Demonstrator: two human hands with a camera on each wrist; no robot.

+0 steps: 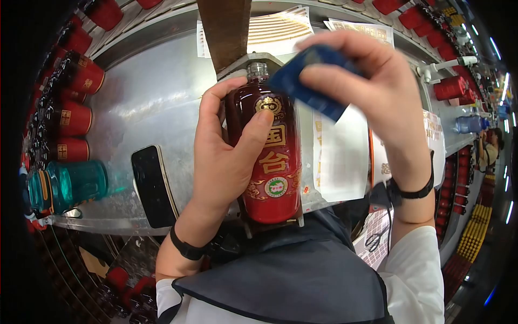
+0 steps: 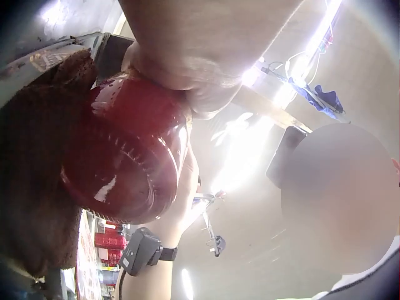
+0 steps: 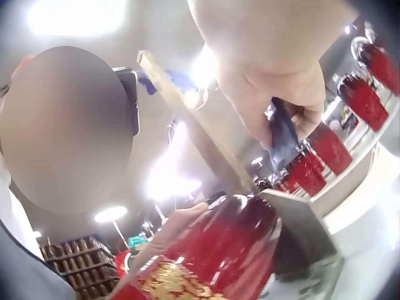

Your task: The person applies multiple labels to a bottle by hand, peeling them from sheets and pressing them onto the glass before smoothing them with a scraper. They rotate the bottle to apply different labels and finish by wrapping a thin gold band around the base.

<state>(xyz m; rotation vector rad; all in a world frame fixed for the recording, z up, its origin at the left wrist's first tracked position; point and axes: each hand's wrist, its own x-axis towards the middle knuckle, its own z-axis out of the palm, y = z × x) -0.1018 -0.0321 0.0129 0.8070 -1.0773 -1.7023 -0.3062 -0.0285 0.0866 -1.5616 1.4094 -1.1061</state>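
The glossy bottle point(image 1: 276, 200), dark at the shoulder and red at the base, has an uncapped, clear ribbed neck; its contents cannot be made out through the coating. It lies neck away from the person over the metal worktop point(image 1: 124, 119), gold characters facing up. The left hand point(image 1: 229, 143) grips it, thumb over the front, fingers along the side near the neck. The right hand point(image 1: 372, 75) pinches a blue, flexible-looking piece point(image 1: 318, 81) between thumb and fingers, beside the neck. A translucent teal container point(image 1: 81, 183) lies left of a flat black phone point(image 1: 154, 186).
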